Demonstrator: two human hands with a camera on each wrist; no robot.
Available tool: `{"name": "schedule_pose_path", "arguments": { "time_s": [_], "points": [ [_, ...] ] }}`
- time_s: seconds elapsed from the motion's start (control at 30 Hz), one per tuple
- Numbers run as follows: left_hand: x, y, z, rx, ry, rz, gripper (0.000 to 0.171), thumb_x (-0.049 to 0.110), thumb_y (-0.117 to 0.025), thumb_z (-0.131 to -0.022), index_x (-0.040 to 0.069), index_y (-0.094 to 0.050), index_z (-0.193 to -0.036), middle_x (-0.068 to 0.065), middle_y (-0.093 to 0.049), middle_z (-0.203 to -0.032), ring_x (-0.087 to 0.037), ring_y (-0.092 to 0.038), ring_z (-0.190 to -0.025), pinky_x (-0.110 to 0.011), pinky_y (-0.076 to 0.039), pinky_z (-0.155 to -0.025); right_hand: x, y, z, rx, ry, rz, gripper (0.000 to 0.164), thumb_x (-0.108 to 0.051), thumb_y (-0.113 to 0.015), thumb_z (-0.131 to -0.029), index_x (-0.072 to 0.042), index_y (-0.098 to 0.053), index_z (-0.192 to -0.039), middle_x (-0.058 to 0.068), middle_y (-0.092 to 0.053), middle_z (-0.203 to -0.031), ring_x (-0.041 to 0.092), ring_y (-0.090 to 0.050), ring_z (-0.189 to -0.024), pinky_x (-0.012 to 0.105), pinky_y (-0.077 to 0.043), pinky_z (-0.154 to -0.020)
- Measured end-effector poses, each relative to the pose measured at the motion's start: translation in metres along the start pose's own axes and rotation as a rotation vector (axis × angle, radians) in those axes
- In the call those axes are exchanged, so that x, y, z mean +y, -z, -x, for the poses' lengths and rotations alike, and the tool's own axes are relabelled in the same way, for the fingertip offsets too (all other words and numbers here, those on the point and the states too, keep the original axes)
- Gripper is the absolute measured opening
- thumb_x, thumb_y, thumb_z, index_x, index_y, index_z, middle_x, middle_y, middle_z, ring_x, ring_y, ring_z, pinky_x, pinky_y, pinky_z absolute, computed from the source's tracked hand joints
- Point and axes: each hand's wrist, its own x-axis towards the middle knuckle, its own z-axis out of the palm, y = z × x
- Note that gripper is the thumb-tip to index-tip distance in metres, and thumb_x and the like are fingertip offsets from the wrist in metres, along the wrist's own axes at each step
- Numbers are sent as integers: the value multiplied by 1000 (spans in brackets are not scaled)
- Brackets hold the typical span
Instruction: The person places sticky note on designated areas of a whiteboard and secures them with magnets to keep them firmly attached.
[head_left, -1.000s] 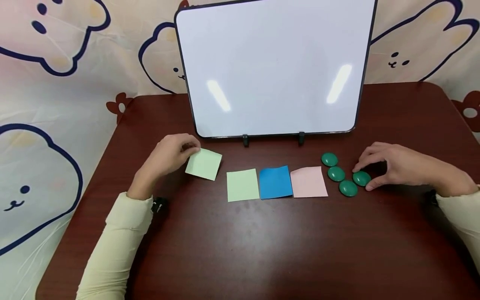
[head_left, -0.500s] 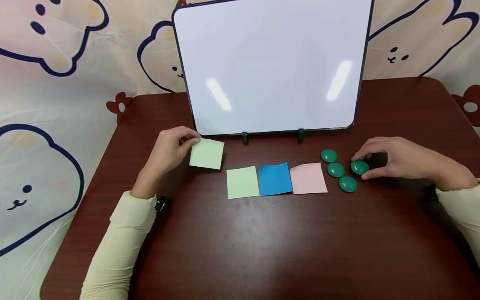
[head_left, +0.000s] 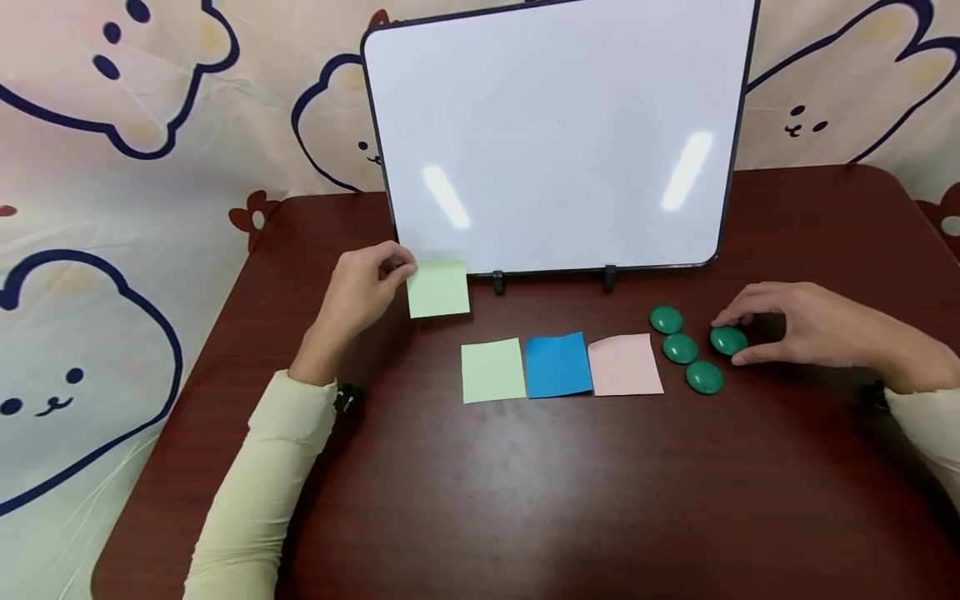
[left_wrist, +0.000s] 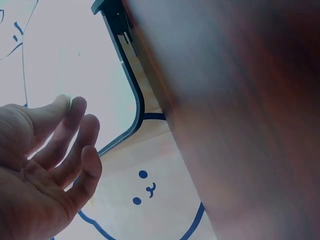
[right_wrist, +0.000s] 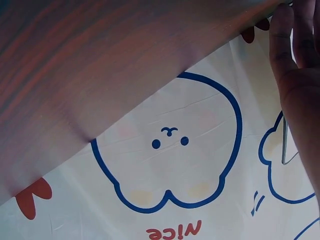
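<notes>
My left hand [head_left: 366, 287] pinches a light green sticky note [head_left: 438, 290] by its upper left corner, between thumb and fingertips. The note's upper part overlaps the lower left corner of the whiteboard [head_left: 562, 125] in the head view. From the left wrist, the hand [left_wrist: 45, 150] shows thumb and forefinger meeting in front of the board. My right hand [head_left: 806, 325] holds a glossy green round magnet [head_left: 728, 340] between thumb and fingers, low over the table. Three matching magnets [head_left: 680, 348] lie just left of it. Only part of the right hand [right_wrist: 300, 75] shows in the right wrist view.
A second green note [head_left: 492, 371], a blue note [head_left: 558, 365] and a pink note [head_left: 626, 365] lie in a row on the dark wooden table [head_left: 525, 508]. Two black feet [head_left: 498, 283] support the whiteboard. A cartoon-printed cloth [head_left: 90, 192] hangs behind the table.
My left hand has carried the green note up and right to the whiteboard's lower left corner. My right hand has shifted its magnet slightly away from me, apart from the others.
</notes>
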Motion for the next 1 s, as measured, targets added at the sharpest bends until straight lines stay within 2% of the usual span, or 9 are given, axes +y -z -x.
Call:
{"name": "schedule_pose_path", "arguments": {
  "time_s": [0.2,0.37,0.47,0.6,0.67,0.73,0.83,1.0],
  "points": [
    [-2,-4,-6,26,10,-5,7,12,-70,-93,7,-73,-98,-10,-72,-91,-24,-62,-79,-37,-51,-74,1,-1,-1,4,15,-3,50,-30,-95,-63,-40,-71,-106,-24,-63,-101,-3,-59,-88,2,-40,-82],
    [-4,-6,-6,52,-25,-7,8,10,-71,-92,6,-74,-97,-11,-71,-92,-24,-62,-79,-39,-53,-75,3,-1,-2,12,45,-11,51,-28,-95,-61,-38,-71,-105,-23,-63,-101,-3,-59,-88,2,-40,-81],
    [-2,-10,-6,82,-92,-65,7,10,-71,-92,6,-74,-97,-10,-70,-92,-23,-61,-77,-37,-52,-71,3,-1,-3,15,52,-15,51,-28,-95,-61,-38,-71,-105,-23,-63,-101,-3,-59,-88,2,-40,-81],
    [1,-17,-6,137,-245,-166,6,9,-71,-92,6,-74,-96,-9,-70,-90,-24,-60,-75,-36,-50,-66,3,-1,-3,11,43,-28,51,-27,-95,-63,-38,-71,-106,-23,-63,-101,-3,-58,-89,3,-40,-82],
    [1,-20,-6,159,-317,-192,5,8,-71,-91,4,-73,-95,-10,-70,-89,-25,-60,-76,-37,-50,-66,3,-1,-3,12,33,-30,51,-27,-95,-63,-39,-71,-106,-23,-63,-101,-3,-59,-89,3,-40,-82],
    [1,-21,-5,178,-361,-199,5,7,-71,-91,4,-73,-94,-11,-69,-87,-27,-60,-76,-38,-50,-67,2,-1,-2,13,17,-27,50,-27,-95,-63,-39,-71,-106,-23,-63,-101,-3,-58,-89,2,-40,-82],
    [1,-24,-4,215,-362,-171,5,8,-71,-92,3,-73,-93,-10,-69,-85,-25,-59,-75,-36,-50,-67,2,-1,-1,16,3,-17,51,-27,-95,-63,-39,-71,-105,-23,-63,-100,-3,-58,-89,2,-40,-82],
    [5,-29,-4,275,-313,-95,9,12,-70,-93,3,-73,-93,-10,-68,-84,-23,-56,-72,-33,-47,-64,2,-1,0,16,-17,-4,51,-28,-95,-62,-40,-70,-105,-24,-63,-100,-3,-58,-88,2,-40,-82]
  ]
}}
